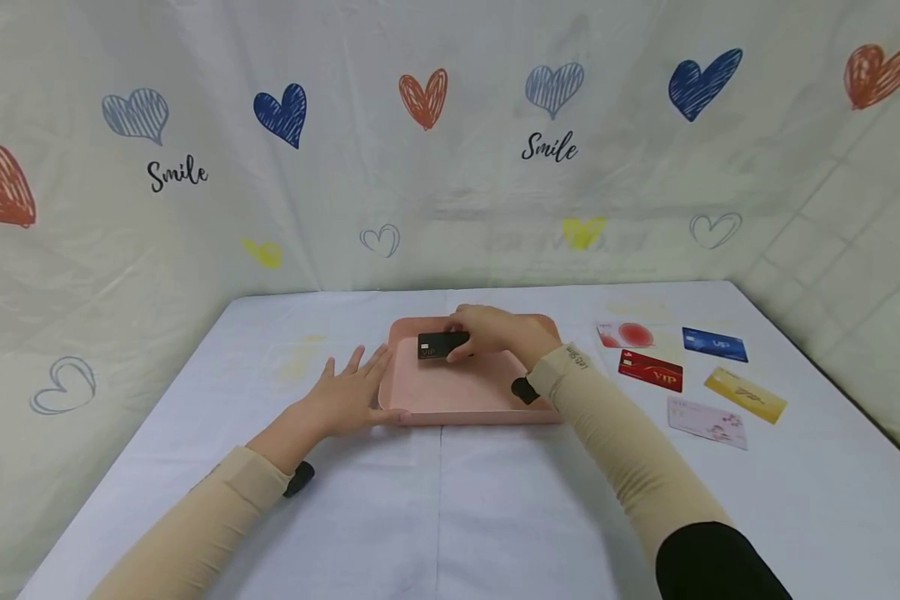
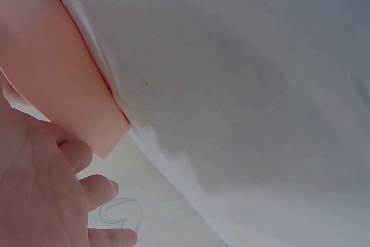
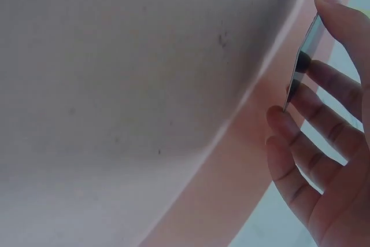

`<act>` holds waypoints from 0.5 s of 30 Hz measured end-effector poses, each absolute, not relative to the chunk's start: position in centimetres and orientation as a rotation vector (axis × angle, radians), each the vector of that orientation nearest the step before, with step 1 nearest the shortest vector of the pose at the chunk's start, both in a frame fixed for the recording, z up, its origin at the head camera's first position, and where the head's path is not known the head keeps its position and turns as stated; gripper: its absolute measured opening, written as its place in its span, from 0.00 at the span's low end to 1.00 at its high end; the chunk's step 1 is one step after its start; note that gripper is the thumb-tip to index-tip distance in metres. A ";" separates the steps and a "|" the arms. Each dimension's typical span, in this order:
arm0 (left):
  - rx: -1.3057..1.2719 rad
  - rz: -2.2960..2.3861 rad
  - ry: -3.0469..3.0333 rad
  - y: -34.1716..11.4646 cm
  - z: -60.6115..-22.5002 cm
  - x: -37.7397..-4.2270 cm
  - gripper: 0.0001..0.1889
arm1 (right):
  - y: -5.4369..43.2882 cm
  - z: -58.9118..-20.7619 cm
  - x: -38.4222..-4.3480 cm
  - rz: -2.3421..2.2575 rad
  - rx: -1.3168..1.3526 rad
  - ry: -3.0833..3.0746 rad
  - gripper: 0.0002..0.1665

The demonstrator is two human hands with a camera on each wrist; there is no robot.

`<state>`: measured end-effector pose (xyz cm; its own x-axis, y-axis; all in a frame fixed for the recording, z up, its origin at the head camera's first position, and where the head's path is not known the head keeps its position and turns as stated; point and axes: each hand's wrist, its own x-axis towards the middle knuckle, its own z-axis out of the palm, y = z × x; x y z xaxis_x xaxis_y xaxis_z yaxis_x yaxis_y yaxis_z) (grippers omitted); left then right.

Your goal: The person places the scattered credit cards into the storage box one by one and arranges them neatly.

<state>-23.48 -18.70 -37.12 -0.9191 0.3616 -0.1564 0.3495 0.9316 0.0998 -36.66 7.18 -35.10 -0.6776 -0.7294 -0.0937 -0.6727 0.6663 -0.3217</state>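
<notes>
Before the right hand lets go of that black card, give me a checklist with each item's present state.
1. Right hand pinches the black card: ok.
2. Black card is over the pink tray, seen from the head view: ok.
3. Left hand is at the tray's near left corner, fingers spread: ok.
4. Black card rests on the tray floor: cannot tell.
5. The five other cards are in the tray: not ok, they lie right of it.

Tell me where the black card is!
In the head view, near the middle, the black card is pinched in the right hand, over the pink tray; the left hand is at the tray's left side.
</notes>
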 end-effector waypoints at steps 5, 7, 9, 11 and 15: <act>0.549 0.115 2.919 -18.7 -37.1 -23.5 0.58 | 6.5 -35.2 -36.3 -0.322 -1.134 2.671 0.30; 0.550 0.117 2.919 -18.7 -37.1 -23.5 0.58 | 6.2 -35.2 -36.1 -0.293 -1.123 2.678 0.31; 0.548 0.118 2.917 -18.7 -37.1 -23.5 0.58 | 5.9 -35.2 -36.0 -0.265 -1.114 2.694 0.33; 0.547 0.122 2.915 -18.7 -37.1 -23.5 0.58 | 5.7 -35.3 -35.9 -0.243 -1.096 2.708 0.33; 0.541 0.131 2.910 -18.8 -37.1 -23.4 0.59 | 5.3 -35.5 -36.0 -0.236 -1.074 2.720 0.32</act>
